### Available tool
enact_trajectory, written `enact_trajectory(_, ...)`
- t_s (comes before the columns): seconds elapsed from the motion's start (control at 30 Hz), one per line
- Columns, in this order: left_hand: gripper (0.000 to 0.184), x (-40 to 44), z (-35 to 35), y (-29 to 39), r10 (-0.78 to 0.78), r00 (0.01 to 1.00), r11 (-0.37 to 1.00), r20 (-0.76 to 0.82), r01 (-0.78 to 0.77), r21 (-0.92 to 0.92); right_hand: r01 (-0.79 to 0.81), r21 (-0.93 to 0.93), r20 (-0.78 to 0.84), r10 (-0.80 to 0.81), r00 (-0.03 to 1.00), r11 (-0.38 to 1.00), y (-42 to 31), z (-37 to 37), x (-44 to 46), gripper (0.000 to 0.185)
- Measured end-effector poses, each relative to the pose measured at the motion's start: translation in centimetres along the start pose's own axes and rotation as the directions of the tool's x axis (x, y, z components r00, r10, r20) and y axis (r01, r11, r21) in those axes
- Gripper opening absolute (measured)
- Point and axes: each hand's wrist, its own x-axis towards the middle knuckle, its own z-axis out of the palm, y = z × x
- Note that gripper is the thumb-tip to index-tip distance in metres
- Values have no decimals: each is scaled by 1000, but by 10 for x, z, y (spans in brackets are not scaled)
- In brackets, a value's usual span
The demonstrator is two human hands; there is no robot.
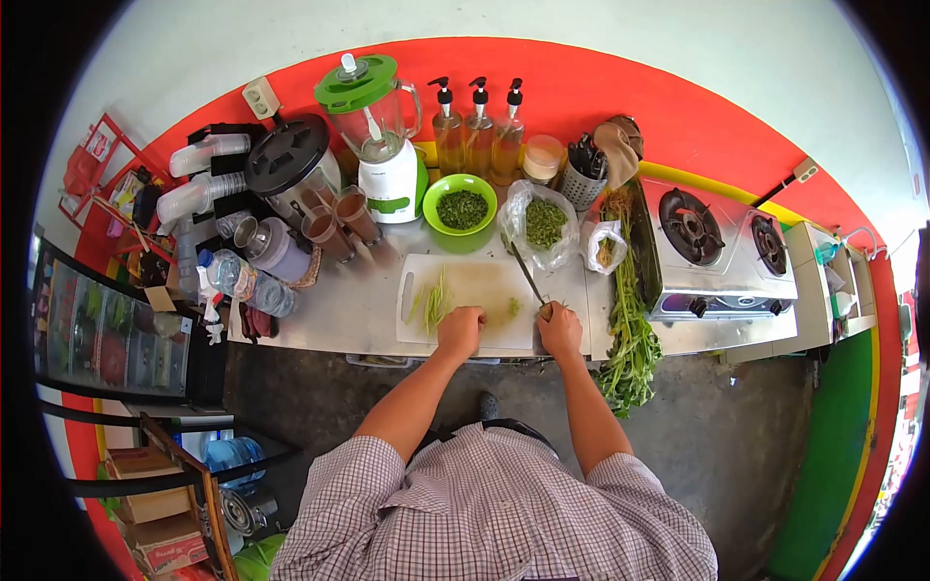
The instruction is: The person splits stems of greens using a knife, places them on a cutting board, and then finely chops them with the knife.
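Note:
My right hand (pixel 560 330) is closed round the handle of a knife (pixel 526 271), whose blade points away from me and leans left over the right edge of the white cutting board (pixel 484 334). My left hand (pixel 460 332) is curled closed at the board's front edge, its fingertips hidden from view. Just left of it lie thin green stalks (pixel 433 302). A small heap of chopped green bits (pixel 512 307) sits between my hands. Behind the board stand a green bowl (pixel 430 206) of chopped greens and a clear plastic bag (pixel 515 206) holding more chopped greens.
Long leafy stalks (pixel 630 334) hang over the counter's front edge beside a two-burner gas stove (pixel 722 281). At the back are a blender (pixel 387 179), several pump bottles (pixel 478 140) and a cutlery holder (pixel 582 186). Brown-filled cups (pixel 327 234) and a water bottle (pixel 254 281) stand left.

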Motion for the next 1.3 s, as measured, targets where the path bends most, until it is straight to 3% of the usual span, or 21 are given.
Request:
enact_trajectory(0.27, 11, 0, 0, 0, 0, 1000, 1000, -17, 0, -11, 104, -41, 20, -103, 994, 994, -5, 2, 1, 26)
enact_trajectory(0.37, 12, -1, 2, -1, -3, 1000, 1000, -15, 3, -2, 165, 50, 15, -166, 986, 985, -11, 2, 1, 26)
enact_trajectory(0.43, 13, 1, 2, -2, -4, 1000, 1000, -12, 4, 2, 236, 204, 49, -251, 967, 950, -12, 7, 8, 25)
enact_trajectory(0.5, 14, 8, 1, -3, -58, 996, 998, 67, 61, -32, 224, 257, 43, -243, 969, 940, -14, 9, 13, 26)
enact_trajectory(0.67, 13, 9, 5, -4, -70, 996, 997, 62, 72, -38, 187, 342, 71, -224, 972, 921, -13, 0, 0, 29)
enact_trajectory(0.73, 11, 8, 7, -7, -67, 997, 996, 45, 70, -50, 108, 402, 154, -183, 971, 909, -8, 0, -19, 31)
enact_trajectory(0.9, 6, 23, 17, -28, -64, 985, 953, 159, 108, -283, 114, 395, 181, -199, 963, 911, -16, 14, -67, 33)
enact_trajectory(1.1, 8, 39, 18, -37, -42, 963, 943, 267, 127, -309, 68, 278, 201, -127, 971, 958, -31, 37, -84, 36)
enact_trajectory(1.3, 11, 35, 17, -35, -17, 974, 938, 228, 95, -335, 106, 100, 245, -128, 961, 989, -37, 48, -97, 37)
